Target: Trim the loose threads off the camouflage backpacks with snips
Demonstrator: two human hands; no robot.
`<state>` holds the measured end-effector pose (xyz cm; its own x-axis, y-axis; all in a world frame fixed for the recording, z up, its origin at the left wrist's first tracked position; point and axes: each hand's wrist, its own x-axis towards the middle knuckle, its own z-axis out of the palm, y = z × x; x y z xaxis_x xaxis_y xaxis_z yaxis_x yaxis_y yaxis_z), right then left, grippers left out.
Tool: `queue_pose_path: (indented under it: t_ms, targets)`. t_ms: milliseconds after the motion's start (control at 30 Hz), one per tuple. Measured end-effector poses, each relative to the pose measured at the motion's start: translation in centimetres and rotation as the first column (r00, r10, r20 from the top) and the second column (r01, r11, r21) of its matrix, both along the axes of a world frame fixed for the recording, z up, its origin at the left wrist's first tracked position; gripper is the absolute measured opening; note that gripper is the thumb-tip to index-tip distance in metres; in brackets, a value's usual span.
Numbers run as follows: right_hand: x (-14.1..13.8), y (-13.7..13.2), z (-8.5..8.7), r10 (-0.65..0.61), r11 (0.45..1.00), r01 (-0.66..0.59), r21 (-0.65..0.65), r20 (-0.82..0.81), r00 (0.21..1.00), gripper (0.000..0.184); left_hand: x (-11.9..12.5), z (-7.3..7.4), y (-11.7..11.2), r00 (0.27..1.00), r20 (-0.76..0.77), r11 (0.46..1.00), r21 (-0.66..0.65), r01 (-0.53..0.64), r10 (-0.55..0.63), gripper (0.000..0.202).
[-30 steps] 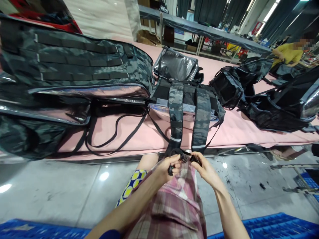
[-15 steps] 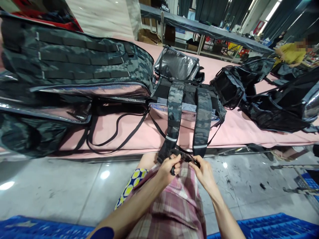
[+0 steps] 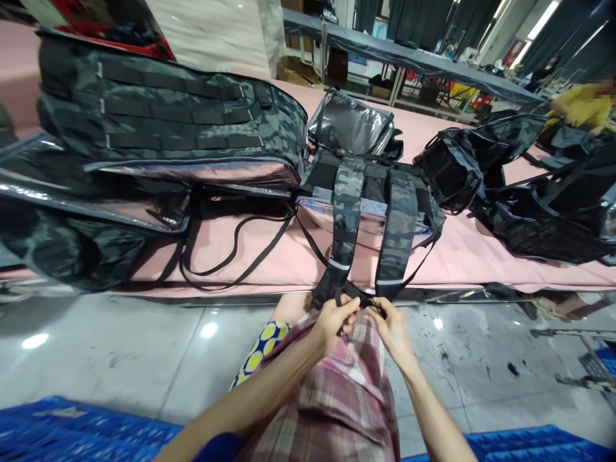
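Note:
A camouflage backpack (image 3: 370, 183) lies on the pink table with its two padded shoulder straps hanging toward me over the front edge. Below the strap ends, my left hand (image 3: 338, 319) is closed with thumb and fingers pinching black webbing (image 3: 355, 293). Close beside it, my right hand (image 3: 391, 326) pinches a small black buckle (image 3: 378, 308) on the same webbing. The buckle's details are partly covered by my fingers. Both hands are just in front of the table edge, above my plaid garment.
Larger camouflage bags (image 3: 178, 115) with silver lining lie on the pink table (image 3: 481, 256) to the left. More black bags (image 3: 539, 218) are on the right. A person in yellow (image 3: 580, 106) works at the far right. Blue crates (image 3: 81, 433) stand on the floor behind me.
The view has turned slightly left, so everything sits further right. My hands stay on the webbing and buckle, drawn a little closer together.

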<state>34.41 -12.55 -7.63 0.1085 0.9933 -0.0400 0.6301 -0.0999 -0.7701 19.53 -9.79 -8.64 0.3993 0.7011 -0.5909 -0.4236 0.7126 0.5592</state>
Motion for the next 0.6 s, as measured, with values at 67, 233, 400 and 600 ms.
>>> queue_pose_path:
  t_ms: [67, 233, 400, 600]
  targets:
    - [0.6, 0.3, -1.1, -0.062, 0.998, 0.063, 0.021, -0.007, 0.998, 0.024, -0.2, 0.1, 0.1, 0.996, 0.073, 0.988, -0.136, 0.069, -0.06, 0.033]
    - [0.7, -0.8, -0.7, -0.151, 0.972, 0.142, 0.187, 0.034, 0.988, 0.03, -0.9, -0.1, 0.3, 0.993, 0.113, 0.973, -0.233, -0.002, 0.029, 0.016]
    - [-2.9, -2.0, -0.5, -0.099, 0.995, 0.093, -0.035, -0.272, 0.957, 0.024, -0.5, 0.8, 0.1, 0.978, 0.197, 0.997, -0.052, -0.06, 0.069, 0.018]
    - [-3.7, -1.2, -0.8, -0.069, 0.995, 0.048, -0.083, -0.274, 0.959, 0.024, -1.3, 2.1, -0.1, 0.979, 0.196, 0.993, 0.112, 0.032, -0.054, 0.025]
